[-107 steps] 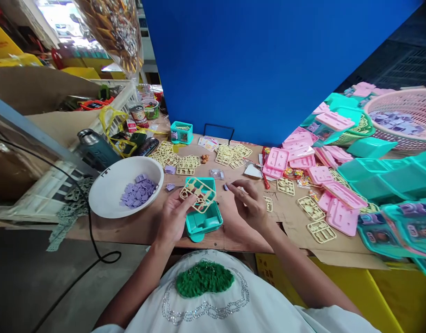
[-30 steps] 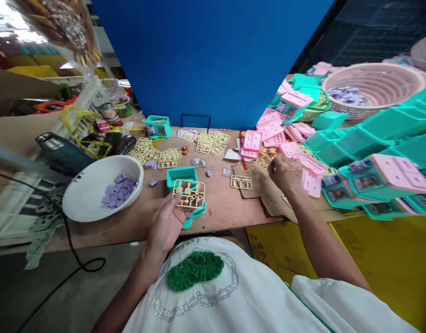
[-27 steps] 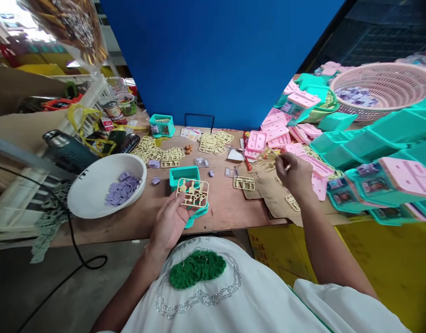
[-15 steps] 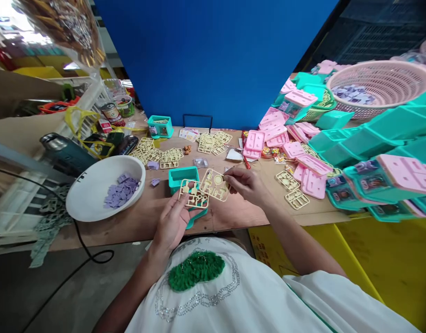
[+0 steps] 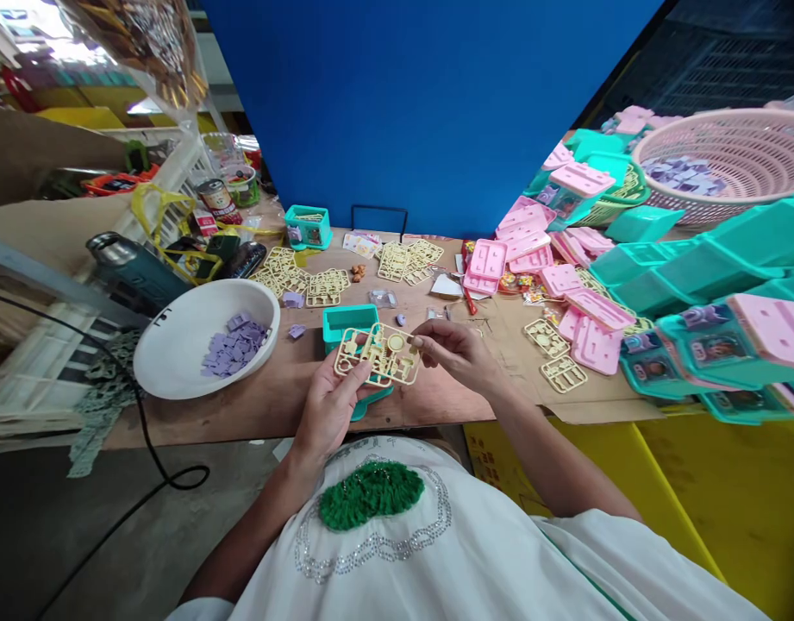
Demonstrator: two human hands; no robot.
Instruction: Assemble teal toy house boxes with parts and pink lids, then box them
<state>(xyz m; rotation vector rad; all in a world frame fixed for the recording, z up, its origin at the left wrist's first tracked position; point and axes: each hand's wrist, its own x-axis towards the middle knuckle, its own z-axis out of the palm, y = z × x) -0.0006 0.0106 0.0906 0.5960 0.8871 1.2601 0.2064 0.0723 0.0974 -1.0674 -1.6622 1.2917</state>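
Boxes (image 5: pixel 726 487) in yellow stand under the wooden table (image 5: pixel 448 401), above which the left hand (image 5: pixel 332 401) is clamped on a cream frame (image 5: pixel 351 348) and the right hand (image 5: pixel 458 349) pinches a second frame (image 5: pixel 395 343), the two overlapping and partly hiding a teal box (image 5: pixel 350 321). Farther off, a white bowl (image 5: pixel 170 345) of purple pieces (image 5: pixel 237 345) sits left, pink lids (image 5: pixel 600 341) lie heaped right, and a blue panel (image 5: pixel 422 112) blocks the view.

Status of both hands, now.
Left hand: closed, holding a cream frame; whether it also grips the overlapping second frame cannot be told.
Right hand: closed, pinching the second frame by its right edge.
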